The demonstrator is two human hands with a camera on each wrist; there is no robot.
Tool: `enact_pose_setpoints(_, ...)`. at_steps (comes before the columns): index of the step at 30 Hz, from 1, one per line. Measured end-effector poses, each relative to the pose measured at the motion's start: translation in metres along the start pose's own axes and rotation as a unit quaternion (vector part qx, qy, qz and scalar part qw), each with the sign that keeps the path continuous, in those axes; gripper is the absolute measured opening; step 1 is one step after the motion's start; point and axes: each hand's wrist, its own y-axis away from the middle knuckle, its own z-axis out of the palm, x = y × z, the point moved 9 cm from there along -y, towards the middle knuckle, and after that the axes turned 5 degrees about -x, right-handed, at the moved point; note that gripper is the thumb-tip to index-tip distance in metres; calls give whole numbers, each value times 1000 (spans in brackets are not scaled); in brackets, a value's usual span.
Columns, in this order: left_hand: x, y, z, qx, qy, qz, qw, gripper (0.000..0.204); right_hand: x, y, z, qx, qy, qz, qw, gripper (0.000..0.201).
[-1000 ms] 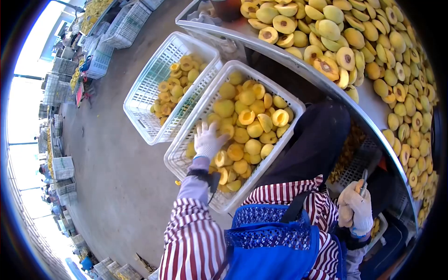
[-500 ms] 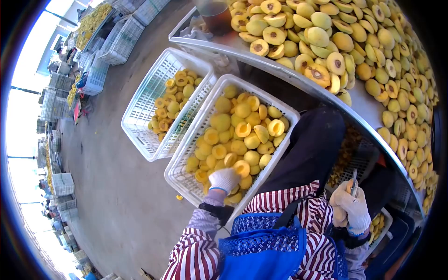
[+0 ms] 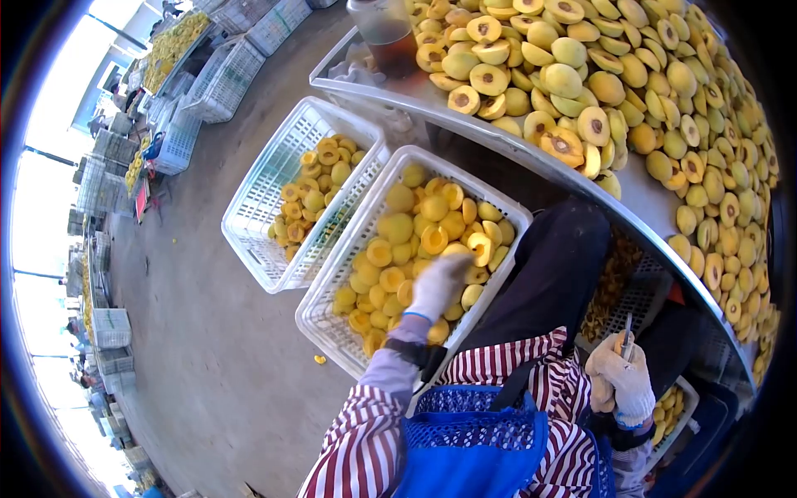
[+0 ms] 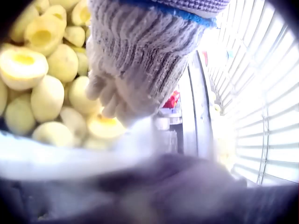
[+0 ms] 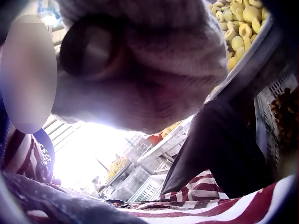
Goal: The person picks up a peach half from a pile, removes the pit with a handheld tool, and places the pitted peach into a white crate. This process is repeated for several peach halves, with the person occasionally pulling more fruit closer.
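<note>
My gloved left hand reaches palm-down over a white plastic crate full of yellow peach halves. It is blurred in the head view. In the left wrist view its fingers bend loosely down beside a peach half at the fingertips; no fruit shows inside the palm. My gloved right hand, beside my thigh, grips a slim metal tool whose tip points up out of the fist. The right wrist view shows the curled glove close up and dark.
A second white crate, partly filled with peach halves, stands next to the first. Above them, a metal-edged table bears a large pile of halved peaches and a clear container. Beneath it sits a crate of brown scraps.
My left hand has swept from the crate's left side to its near edge, then up and right across the peaches. The right hand stays near my thigh, gripping the tool.
</note>
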Motion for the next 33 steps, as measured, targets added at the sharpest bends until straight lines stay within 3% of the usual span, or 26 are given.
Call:
enact_pose_setpoints(2, -13, 5, -67, 224, -171, 53, 958, 33, 1, 1, -1, 4, -21, 15, 1000, 15)
enact_pose_setpoints(3, -42, 4, -86, 220, -250, -94, 938, 38, -1, 1, 0, 2, -20, 20, 1000, 14)
enact_pose_setpoints(4, -70, 8, -105, 209, -323, -236, 892, 43, -2, 2, 1, -1, -19, 24, 1000, 14)
enact_pose_setpoints(5, -105, 11, -112, 221, -322, -243, 888, 48, -3, 3, 2, -3, -19, 28, 999, 13)
enact_pose_setpoints(6, -106, 13, -120, 232, -320, -249, 884, 52, -2, 3, 0, -1, -18, 29, 999, 13)
enact_pose_setpoints(7, -129, 16, -103, 150, -219, -352, 898, 43, -1, 3, -2, 2, -17, 30, 999, 12)
enact_pose_setpoints(10, -91, 5, -80, 83, -176, -277, 941, 30, 3, 4, -4, 7, -16, 38, 999, 13)
enact_pose_setpoints(12, -71, 6, -37, 59, -241, -125, 961, 18, -2, 2, -3, 16, -2, 41, 999, 17)
enact_pose_setpoints(13, -72, 7, -33, 107, -258, -117, 953, 15, -3, 1, -3, 17, 3, 34, 999, 16)
enact_pose_setpoints(16, -97, -1, -39, 56, -168, -145, 973, 17, 1, 0, -5, 6, 16, 39, 999, 14)
enact_pose_setpoints(17, -94, -4, -48, -3, -117, -203, 972, 21, 1, 0, -5, -2, 10, 45, 999, 13)
enact_pose_setpoints(20, -48, -20, -62, -57, -98, -164, 980, 25, 6, -2, -7, -34, -12, 49, 998, 13)
enact_pose_setpoints(22, 68, -17, -67, -34, 5, -52, 998, 32, -4, -1, -2, -32, -18, 57, 998, 17)
enact_pose_setpoints(23, 119, -14, -61, -67, 106, -41, 991, 29, -10, 4, 0, -29, 14, 77, 997, 22)
enact_pose_setpoints(24, 164, -8, -50, -111, 195, -2, 975, 31, -12, 4, 1, -27, 31, 73, 996, 25)
enact_pose_setpoints(25, 189, 0, -28, -189, 365, 35, 911, 44, -8, 3, 1, -39, 30, 71, 996, 27)
enact_pose_setpoints(27, 267, 21, -13, -292, 459, 111, 832, 68, -9, 5, 1, -53, 62, 86, 993, 35)
enact_pose_setpoints(28, 293, 26, -4, -299, 395, 125, 860, 67, -14, 8, 2, -70, 61, 72, 993, 37)
enact_pose_setpoints(30, 324, 31, 16, -300, 217, 256, 893, 59, -6, 6, -3, -108, 18, 22, 994, 39)
enact_pose_setpoints(31, 337, 26, 17, -271, 133, 292, 908, 46, -6, 10, -8, -117, 26, 39, 992, 40)
enact_pose_setpoints(33, 353, 23, 27, -290, 100, 278, 910, 44, -3, 10, -27, -71, 24, -37, 997, 40)
